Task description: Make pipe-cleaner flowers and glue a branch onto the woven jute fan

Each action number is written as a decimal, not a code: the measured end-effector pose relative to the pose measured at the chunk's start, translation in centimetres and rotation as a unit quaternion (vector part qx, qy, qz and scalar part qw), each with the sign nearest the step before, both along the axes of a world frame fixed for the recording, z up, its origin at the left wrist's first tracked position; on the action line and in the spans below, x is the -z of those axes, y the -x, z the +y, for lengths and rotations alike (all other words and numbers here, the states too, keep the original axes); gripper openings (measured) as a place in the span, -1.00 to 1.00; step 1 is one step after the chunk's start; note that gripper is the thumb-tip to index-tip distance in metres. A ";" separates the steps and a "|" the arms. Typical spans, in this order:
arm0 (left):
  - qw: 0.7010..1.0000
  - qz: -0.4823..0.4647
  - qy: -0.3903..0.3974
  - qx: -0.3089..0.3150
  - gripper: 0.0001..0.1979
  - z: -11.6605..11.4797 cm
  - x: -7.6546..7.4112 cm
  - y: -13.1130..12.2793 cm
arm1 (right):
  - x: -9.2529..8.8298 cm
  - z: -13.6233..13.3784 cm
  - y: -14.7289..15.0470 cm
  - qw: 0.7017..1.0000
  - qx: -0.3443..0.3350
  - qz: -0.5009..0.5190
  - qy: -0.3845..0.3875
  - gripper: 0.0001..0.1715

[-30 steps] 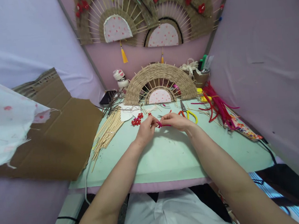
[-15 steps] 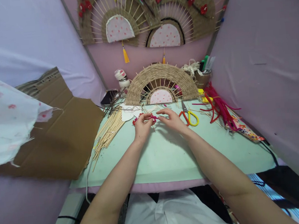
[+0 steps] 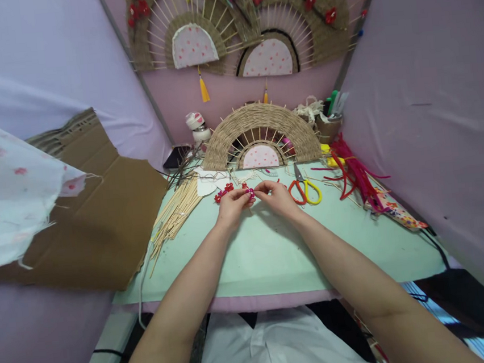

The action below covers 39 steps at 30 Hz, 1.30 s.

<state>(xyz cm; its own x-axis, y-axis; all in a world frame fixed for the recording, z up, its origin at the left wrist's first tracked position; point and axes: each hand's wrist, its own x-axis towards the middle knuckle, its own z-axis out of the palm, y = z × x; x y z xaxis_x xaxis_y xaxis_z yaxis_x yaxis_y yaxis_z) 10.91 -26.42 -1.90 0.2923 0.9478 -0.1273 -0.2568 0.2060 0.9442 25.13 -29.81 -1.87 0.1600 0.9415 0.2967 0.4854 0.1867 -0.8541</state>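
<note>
Both hands have closed in since a moment ago: the right hand (image 3: 278, 197) now meets the left hand (image 3: 230, 205) fingertip to fingertip, both pinching a pink pipe-cleaner piece (image 3: 250, 192). It sits just above the desk (image 3: 275, 258), near the middle of the far edge. Red flowers (image 3: 221, 194) lie just beside the left hand, and scissors (image 3: 305, 190) near the right.

No readable text, labels, brands or numbers anywhere; fabric panels carry only dot and flower prints.
</note>
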 end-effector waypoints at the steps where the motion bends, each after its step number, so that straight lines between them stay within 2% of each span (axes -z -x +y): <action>1: 1.000 0.002 -0.002 -0.008 -0.74 0.0 0.0 0.0 | 0.0 0.0 0.0 1.000 0.003 0.006 0.004 -0.82; 5: 0.999 0.008 -0.007 -0.037 -0.79 0.0 0.0 -0.2 | -0.2 -0.1 0.2 0.999 -0.009 0.033 0.024 -0.82; 9: 0.998 0.010 -0.017 -0.056 -0.81 0.1 0.3 -0.3 | -0.3 -0.1 0.5 0.991 -0.039 0.108 0.074 -0.77; 13: 0.997 0.012 -0.030 -0.065 -0.82 0.2 0.8 -0.5 | 0.2 0.2 0.7 0.989 -0.013 0.126 0.079 -0.77; 20: 0.999 0.040 -0.023 -0.008 -0.76 0.7 1.1 -0.2 | 0.7 0.3 0.5 0.991 0.026 0.101 0.085 -0.78; 26: 0.977 0.163 -0.133 -0.016 -0.86 1.4 0.8 0.7 | -0.6 -0.4 0.5 0.986 0.033 0.113 0.121 -0.80; 32: 0.971 0.200 -0.129 0.011 -0.84 1.0 0.9 0.8 | -0.4 -0.2 0.6 0.990 -0.006 0.089 0.107 -0.82; 35: 0.973 0.190 -0.132 -0.008 -0.84 0.9 1.1 0.6 | 0.0 0.0 0.5 0.993 -0.016 0.068 0.096 -0.83; 37: 0.970 0.187 -0.149 -0.035 -0.84 1.0 1.3 0.5 | 0.0 0.1 0.5 0.997 0.006 0.050 0.064 -0.83; 39: 0.962 0.192 -0.179 -0.068 -0.84 1.2 1.5 0.4 | -0.1 0.0 0.6 0.998 0.061 0.028 0.017 -0.81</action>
